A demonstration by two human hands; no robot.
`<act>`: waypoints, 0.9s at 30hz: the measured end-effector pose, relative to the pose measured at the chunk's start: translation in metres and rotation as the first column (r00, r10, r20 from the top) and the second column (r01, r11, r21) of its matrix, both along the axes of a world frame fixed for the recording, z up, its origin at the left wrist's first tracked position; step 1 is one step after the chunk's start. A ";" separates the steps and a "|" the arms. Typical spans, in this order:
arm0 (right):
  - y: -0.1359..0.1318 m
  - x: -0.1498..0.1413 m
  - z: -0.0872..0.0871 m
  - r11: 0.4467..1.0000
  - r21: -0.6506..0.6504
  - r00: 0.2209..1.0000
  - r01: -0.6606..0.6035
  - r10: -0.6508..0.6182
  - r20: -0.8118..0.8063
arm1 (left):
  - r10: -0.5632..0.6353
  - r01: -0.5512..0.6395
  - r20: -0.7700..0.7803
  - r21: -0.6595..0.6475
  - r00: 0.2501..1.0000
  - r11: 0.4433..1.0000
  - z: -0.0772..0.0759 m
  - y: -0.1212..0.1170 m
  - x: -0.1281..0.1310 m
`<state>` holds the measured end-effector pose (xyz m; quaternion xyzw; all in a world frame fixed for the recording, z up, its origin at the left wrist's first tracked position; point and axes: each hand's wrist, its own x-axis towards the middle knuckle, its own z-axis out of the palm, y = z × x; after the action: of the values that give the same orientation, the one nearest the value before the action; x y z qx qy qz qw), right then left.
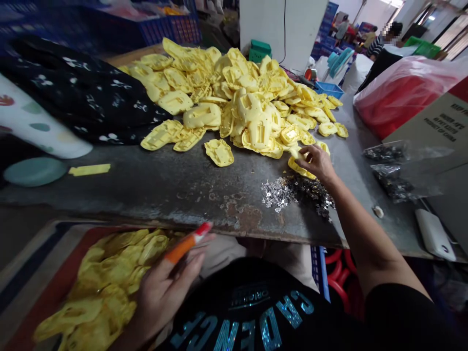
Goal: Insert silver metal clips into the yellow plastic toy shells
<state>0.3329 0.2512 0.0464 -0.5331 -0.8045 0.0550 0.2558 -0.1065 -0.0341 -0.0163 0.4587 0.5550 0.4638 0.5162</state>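
A big heap of yellow plastic parts (234, 92) lies on a worn grey metal table (164, 180). My right hand (317, 163) reaches out to the heap's near right edge, its fingers closed on one yellow part (300, 168). Down by my lap, my left hand (164, 287) grips an orange screwdriver (186, 243) with a red tip. Just left of that hand sits a box filled with more yellow parts (106, 287). A pile of small silver and dark screws (292, 192) lies on the table near my right wrist.
Dark patterned cloth (80, 92) covers the table's left side. Clear bags of dark screws (391, 165) and a cardboard box (435, 122) stand at the right, with a white device (435, 234) near the edge. Blue crates (168, 27) and a red bag (398, 92) are behind. A person sits at the far right.
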 end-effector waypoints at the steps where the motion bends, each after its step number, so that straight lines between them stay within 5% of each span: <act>1: -0.016 -0.004 0.005 0.999 0.033 0.999 -0.026 0.027 -0.024 | -0.002 0.001 0.061 0.010 0.998 1.000 0.002 0.013 0.023; 3: -0.059 -0.017 0.015 0.987 0.082 0.988 -0.138 0.143 -0.055 | -0.149 0.169 0.341 -0.027 0.928 0.985 0.011 0.042 0.069; 4: -0.084 -0.025 0.019 0.965 0.113 0.968 -0.235 0.242 -0.058 | -0.224 0.278 0.503 -0.032 0.835 0.960 0.016 0.057 0.088; 6: -0.135 -0.041 0.025 0.817 0.280 0.857 -0.504 0.513 0.046 | -0.288 0.452 0.727 -0.034 0.623 0.891 0.024 0.082 0.116; 9: -0.194 -0.054 0.031 0.657 0.344 0.736 -0.670 0.648 0.197 | -0.308 0.536 0.836 0.020 0.454 0.844 0.030 0.096 0.132; 11: -0.217 -0.054 0.028 0.656 0.320 0.727 -0.684 0.651 0.221 | -0.331 0.544 0.849 0.062 0.412 0.837 0.032 0.090 0.136; 13: -0.233 -0.048 0.016 0.715 0.302 0.770 -0.631 0.625 0.130 | -0.328 0.509 0.842 0.075 0.429 0.857 0.033 0.080 0.138; 16: -0.252 -0.042 -0.010 0.886 0.226 0.828 -0.405 0.460 -0.320 | -0.283 0.446 0.822 0.040 0.495 0.894 0.031 0.071 0.141; 18: -0.263 -0.044 -0.028 0.952 0.000 0.714 -0.307 0.230 -0.661 | -0.252 0.443 0.820 -0.002 0.514 0.897 0.028 0.069 0.143; 20: -0.272 -0.053 -0.040 0.889 -0.252 0.530 -0.381 -0.013 -0.848 | -0.230 0.468 0.822 -0.050 0.521 0.882 0.025 0.066 0.143; 23: -0.285 -0.072 -0.050 0.711 -0.408 0.299 -0.573 -0.283 -0.911 | -0.228 0.493 0.805 -0.090 0.548 0.865 0.023 0.055 0.140; 27: -0.295 -0.088 -0.056 0.605 -0.436 0.186 -0.666 -0.431 -0.883 | -0.323 0.527 0.747 -0.044 0.582 0.849 0.025 0.040 0.125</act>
<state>0.2449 -0.0442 -0.0100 -0.3413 -0.3753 0.7447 0.4336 0.0186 0.0056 0.0087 0.2895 0.2379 0.3883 0.8419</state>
